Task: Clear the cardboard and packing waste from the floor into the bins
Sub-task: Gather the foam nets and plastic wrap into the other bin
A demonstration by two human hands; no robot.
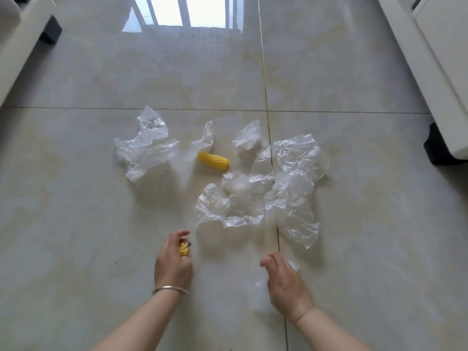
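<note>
Several crumpled clear plastic bags lie on the glossy tile floor: one at the left (145, 144), a small one (202, 141) at the middle, and a big cluster (273, 188) at the right. A yellow foam net sleeve (213, 161) lies between them. My left hand (173, 262) grips a squashed yellow foam piece (183, 248) just above the floor. My right hand (285, 279) has curled fingers on a thin clear plastic piece (291, 266), near the cluster's front edge.
White furniture on dark feet stands at the far left (22, 34) and along the right (440, 79). Bright window glare (182, 11) reflects on the floor at the back. No bin is in view.
</note>
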